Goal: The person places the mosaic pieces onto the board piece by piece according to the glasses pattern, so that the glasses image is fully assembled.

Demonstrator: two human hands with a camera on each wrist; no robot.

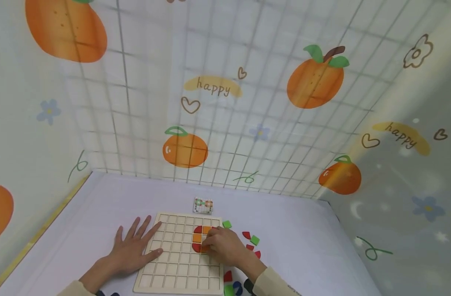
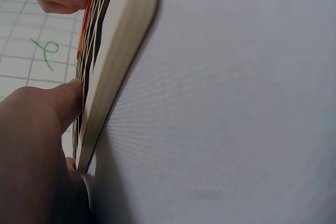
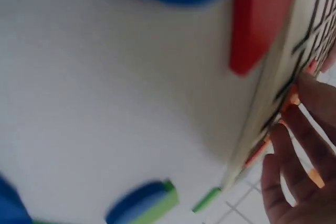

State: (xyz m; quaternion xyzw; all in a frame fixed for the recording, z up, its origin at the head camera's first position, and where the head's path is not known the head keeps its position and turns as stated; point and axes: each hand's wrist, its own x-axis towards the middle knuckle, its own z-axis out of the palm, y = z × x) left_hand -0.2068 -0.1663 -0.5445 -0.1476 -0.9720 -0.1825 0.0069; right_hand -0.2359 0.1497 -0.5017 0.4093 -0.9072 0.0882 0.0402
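Pale-wood grid board (image 1: 170,267) flat on white tabletop (image 1: 295,246) in head view, small printed card (image 1: 203,205) just beyond its far edge. Left hand (image 1: 134,248) at the board's left side, fingers spread wide, tips over the edge cells. Right hand (image 1: 225,246) over the right part, fingers narrow, pinching an orange piece (image 1: 204,249) at the near side of a small cluster. In that cluster: orange squares (image 1: 197,238) and red quarter-rounds (image 1: 198,229), one at far right partly behind the hand. Loose off the right edge: green pieces (image 1: 254,240), red pieces (image 1: 246,235), dark blue piece (image 1: 237,287). Backdrop: fruit-print curtain (image 1: 144,107). Left wrist view: board nearly edge-on, left thumb against it, right hand at upper left beside red and orange bits, grip unclear from this angle. Right wrist view: thumb and fingertips close together around the orange piece, low at the board surface; can't tell if fully seated. One loose red piece just beside the board's rim, blue near that, more blue and green farther off, blurred.
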